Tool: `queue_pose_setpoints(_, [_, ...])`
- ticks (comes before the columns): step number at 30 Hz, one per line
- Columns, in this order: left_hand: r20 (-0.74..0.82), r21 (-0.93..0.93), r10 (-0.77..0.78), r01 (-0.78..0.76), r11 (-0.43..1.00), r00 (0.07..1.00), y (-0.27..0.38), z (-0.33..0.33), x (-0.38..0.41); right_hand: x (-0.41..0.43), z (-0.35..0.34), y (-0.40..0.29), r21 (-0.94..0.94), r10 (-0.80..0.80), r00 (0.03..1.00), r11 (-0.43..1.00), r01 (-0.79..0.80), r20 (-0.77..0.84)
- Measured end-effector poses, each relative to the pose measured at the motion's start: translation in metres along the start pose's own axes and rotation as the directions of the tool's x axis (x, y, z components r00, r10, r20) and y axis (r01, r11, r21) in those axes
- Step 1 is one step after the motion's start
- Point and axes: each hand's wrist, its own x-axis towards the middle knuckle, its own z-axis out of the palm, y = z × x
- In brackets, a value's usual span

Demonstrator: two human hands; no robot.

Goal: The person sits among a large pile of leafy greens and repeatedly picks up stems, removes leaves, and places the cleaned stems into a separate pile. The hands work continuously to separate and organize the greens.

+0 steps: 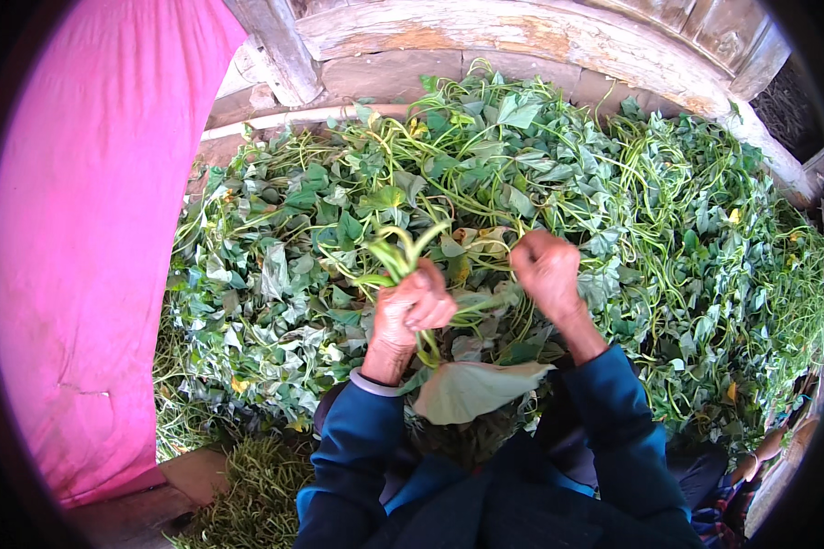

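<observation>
My left hand (415, 305) is closed around a bunch of green leaf stalks (402, 254). Their upper ends stick out above the fist. Below it hangs a broad pale leaf (477, 392), underside showing. To the right, my right hand (548, 271) is curled into a fist over the leafy vines; a thin stem passes by its fingers, but whether it grips that stem cannot be told. Under both hands spreads a large heap of green leafy vines (302, 226), with a few yellowed leaves (459, 267) between the hands.
A pink cloth (96, 240) hangs along the left. Cut stems (261, 491) lie heaped at the lower left. Behind the vines run a pale pole (295, 119), a wooden beam (494, 31) and a post (278, 55). Another person's arm (762, 456) shows at the lower right.
</observation>
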Motion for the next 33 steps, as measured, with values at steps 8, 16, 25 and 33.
queue_pose_setpoints(8, [0.212, -0.350, 0.303, -0.218, 0.911, 0.929, 0.028, -0.026, 0.002, -0.006, -0.009, -0.008, 0.324, -0.354, 0.913, 0.904, 0.278, 0.204])
queue_pose_setpoints(16, [0.090, -0.413, 0.402, -0.333, 0.847, 0.911, 0.040, -0.020, 0.001, -0.012, -0.003, -0.017, 0.384, -0.562, 0.756, 0.815, 0.434, 0.336])
queue_pose_setpoints(25, [0.070, -0.323, 0.320, -0.282, 0.903, 0.945, 0.038, -0.024, 0.003, -0.018, 0.003, -0.022, 0.224, -0.525, 0.814, 0.849, 0.479, 0.249])
queue_pose_setpoints(33, [-0.257, 0.255, 0.208, -0.141, 0.957, 0.944, 0.000, 0.030, 0.005, -0.020, 0.035, 0.008, 0.409, 0.194, 0.974, 0.884, -0.224, 0.116])
